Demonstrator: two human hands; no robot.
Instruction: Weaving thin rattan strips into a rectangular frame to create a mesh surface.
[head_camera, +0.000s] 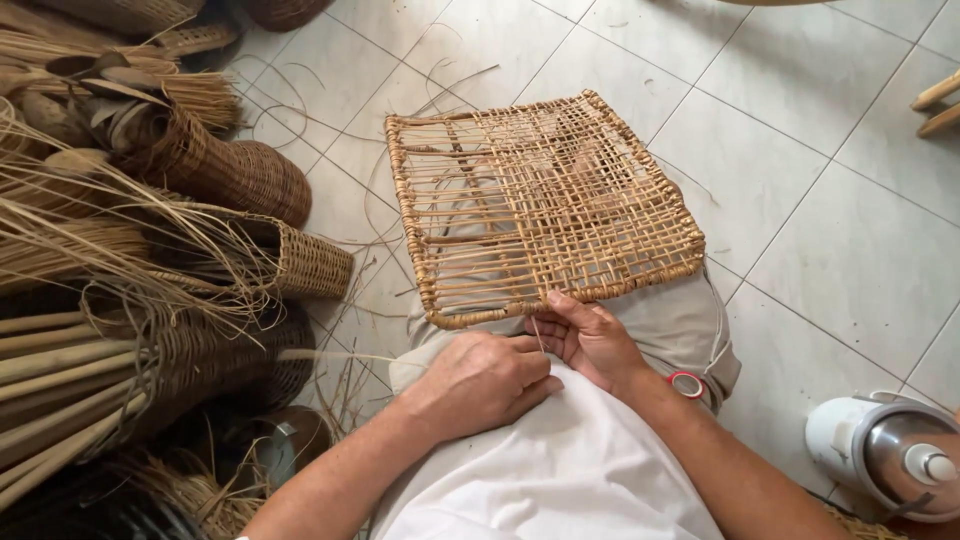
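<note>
A square woven rattan panel (540, 205) rests on my lap, partly woven, with open gaps on its left side. My right hand (588, 338) grips the panel's near edge, thumb on the rim. My left hand (485, 380) is closed just below that edge, pinching a thin rattan strand (538, 335) that runs up to the panel. A red-and-white tape roll (686, 384) sits at my right hip.
Woven rattan baskets (235, 170) and bundles of rattan canes (60, 370) are heaped along the left. Loose strands lie across the tiled floor (800, 200). A white and metal flask (885, 455) lies at the lower right. Wooden furniture legs (938, 105) show at the right edge.
</note>
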